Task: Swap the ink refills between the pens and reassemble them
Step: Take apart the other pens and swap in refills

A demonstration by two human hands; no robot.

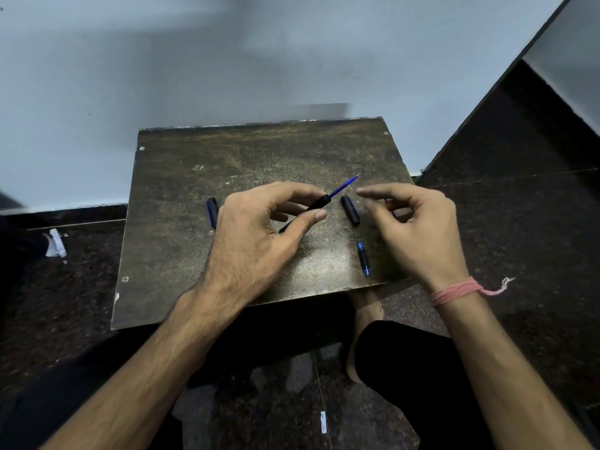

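My left hand [259, 235] grips a black pen barrel [316, 206] between thumb and fingers, tilted up to the right. A blue ink refill [344, 187] sticks out of its upper end, tip pointing to the far right. My right hand [412, 228] hovers just right of the refill tip with fingers curled and apart; something small and bluish shows under its fingers, too hidden to name. A black pen piece [350, 211] lies on the small dark table [181, 177] between my hands. A blue pen piece [363, 258] lies near the front edge. Another blue piece [212, 212] lies left of my left hand.
The table stands against a pale wall [227, 60], with dark speckled floor [519, 222] around it. My legs in dark trousers and a bare foot [367, 306] are under the table's front edge. A crumpled white scrap [56, 244] lies on the floor at left.
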